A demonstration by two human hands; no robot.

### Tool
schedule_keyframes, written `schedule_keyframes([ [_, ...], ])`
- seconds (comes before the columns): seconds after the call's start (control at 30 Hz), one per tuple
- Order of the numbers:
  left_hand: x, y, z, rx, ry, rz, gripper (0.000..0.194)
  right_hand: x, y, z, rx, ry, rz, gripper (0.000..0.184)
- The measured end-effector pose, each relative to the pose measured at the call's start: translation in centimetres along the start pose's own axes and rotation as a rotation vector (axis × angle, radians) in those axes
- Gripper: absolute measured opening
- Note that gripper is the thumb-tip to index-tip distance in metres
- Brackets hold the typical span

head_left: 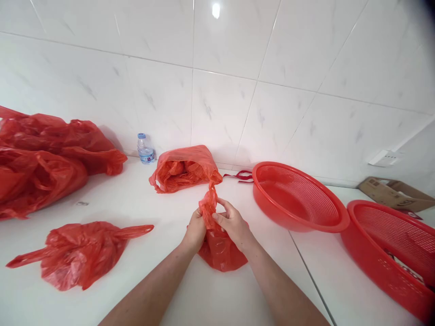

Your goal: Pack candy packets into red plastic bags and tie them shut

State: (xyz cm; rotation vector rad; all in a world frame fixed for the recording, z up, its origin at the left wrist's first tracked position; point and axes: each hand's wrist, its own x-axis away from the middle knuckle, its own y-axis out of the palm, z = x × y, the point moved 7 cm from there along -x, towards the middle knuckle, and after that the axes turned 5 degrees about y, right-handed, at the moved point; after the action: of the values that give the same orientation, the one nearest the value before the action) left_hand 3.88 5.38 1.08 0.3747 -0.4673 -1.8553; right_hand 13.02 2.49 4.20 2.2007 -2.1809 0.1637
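A red plastic bag (224,253) sits in the middle of the white table, its upper part bunched into a neck. My left hand (196,229) is closed around the left side of that neck. From the right, my right hand (234,224) pinches the gathered plastic between thumb and fingers. The bag's twisted top sticks up above both hands. What the bag holds, if anything, is hidden. Just behind it lies another red bag (200,156), its mouth facing me and crumpled red plastic inside.
A crumpled red bag (84,253) with two stretched handles lies at left, near a pile of red bags (41,167). A water bottle (146,151) stands by the wall. At right are two red baskets, one round (288,217) and one cut off (380,262), and a cardboard box (384,192).
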Motion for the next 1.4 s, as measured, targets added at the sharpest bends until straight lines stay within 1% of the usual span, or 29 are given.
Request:
schedule_keyframes([
  [0.07, 0.0, 0.1, -0.1, -0.111, 0.005, -0.054, 0.016, -0.4, 0.4, 0.5, -0.04, 0.0, -0.044, 0.036],
  [0.1, 0.0, 0.0, -0.2, -0.153, 0.015, -0.065, 0.012, -0.6, 0.4, 0.7, -0.074, -0.002, -0.04, 0.028],
  [0.13, 0.1, -0.2, -0.2, -0.186, 0.033, -0.057, 0.009, -0.7, 0.3, 1.0, -0.113, -0.005, -0.021, 0.022],
  [0.17, 0.2, -0.5, -0.2, -0.215, 0.071, -0.033, 0.015, -0.9, 0.0, 1.2, -0.153, -0.006, 0.007, 0.02],
  [0.2, 0.4, -0.8, 0.1, -0.255, 0.138, 0.004, 0.027, -1.0, -0.3, 1.4, -0.191, -0.005, 0.034, 0.02],
  [0.23, 0.6, -1.1, 0.6, -0.326, 0.234, 0.043, 0.039, -1.1, -0.6, 1.6, -0.221, -0.004, 0.059, 0.021],
  [0.3, 1.5, -0.9, 2.0, -0.569, 0.48, 0.081, 0.06, -1.2, -1.1, 1.9, -0.248, 0.007, 0.103, 0.022],
  [0.33, 2.0, -0.5, 2.6, -0.721, 0.605, 0.069, 0.065, -1.2, -1.3, 2.0, -0.254, 0.013, 0.119, 0.022],
  [0.37, 2.4, 0.1, 3.1, -0.871, 0.713, 0.043, 0.066, -1.2, -1.4, 2.0, -0.258, 0.018, 0.127, 0.021],
  [0.4, 2.8, 0.7, 3.3, -1.004, 0.795, 0.012, 0.063, -1.1, -1.5, 2.0, -0.261, 0.021, 0.129, 0.02],
  [0.43, 2.9, 1.0, 3.3, -1.11, 0.848, -0.012, 0.057, -1.1, -1.5, 1.9, -0.263, 0.021, 0.126, 0.018],
  [0.5, 2.8, 1.3, 3.3, -1.238, 0.892, -0.033, 0.043, -1.0, -1.4, 1.7, -0.272, 0.016, 0.103, 0.014],
  [0.6, 2.3, 0.8, 3.2, -1.292, 0.893, -0.014, 0.026, -0.9, -1.3, 1.6, -0.295, 0.003, 0.038, 0.011],
  [0.7, 1.8, 0.2, 3.0, -1.255, 0.849, 0.0, 0.02, -1.2, -1.4, 1.9, -0.35, 0.0, -0.046, 0.01],
  [0.8, 1.5, -0.5, 2.7, -1.117, 0.754, 0.0, 0.016, -1.6, -1.7, 2.3, -0.424, 0.009, -0.103, 0.009],
  [0.9, 1.1, -1.2, 2.0, -0.952, 0.598, -0.008, 0.011, -1.6, -2.0, 2.3, -0.461, -0.008, -0.133, 0.013],
  [0.97, 0.9, -1.6, 1.5, -0.88, 0.484, -0.003, 0.012, -1.4, -2.1, 2.0, -0.41, -0.031, -0.153, 0.013],
  [1.0, 0.8, -1.8, 1.3, -0.853, 0.442, 0.01, 0.014, -1.2, -2.0, 1.9, -0.369, -0.035, -0.167, 0.01],
  [1.03, 0.8, -1.9, 1.2, -0.831, 0.415, 0.027, 0.016, -1.0, -1.9, 1.7, -0.324, -0.038, -0.18, 0.007],
  [1.07, 0.9, -2.0, 1.1, -0.811, 0.402, 0.045, 0.018, -0.9, -1.9, 1.6, -0.275, -0.043, -0.188, 0.01],
  [1.1, 0.9, -2.1, 1.2, -0.794, 0.4, 0.062, 0.018, -0.8, -1.9, 1.4, -0.224, -0.048, -0.185, 0.016],
  [1.17, 1.1, -2.1, 1.2, -0.786, 0.405, 0.087, 0.019, -0.8, -2.2, 1.2, -0.089, -0.077, -0.132, 0.028],
  [1.23, 1.3, -1.9, 1.2, -0.817, 0.412, 0.089, 0.019, -0.9, -2.6, 0.9, 0.098, -0.127, -0.017, 0.033],
  [1.33, 1.5, -1.2, 0.8, -0.934, 0.42, 0.055, 0.018, -0.8, -3.3, 0.6, 0.37, -0.178, 0.207, 0.032],
  [1.4, 1.6, -0.6, 0.7, -1.02, 0.446, 0.026, 0.016, -0.6, -3.5, 0.5, 0.487, -0.194, 0.329, 0.029],
])
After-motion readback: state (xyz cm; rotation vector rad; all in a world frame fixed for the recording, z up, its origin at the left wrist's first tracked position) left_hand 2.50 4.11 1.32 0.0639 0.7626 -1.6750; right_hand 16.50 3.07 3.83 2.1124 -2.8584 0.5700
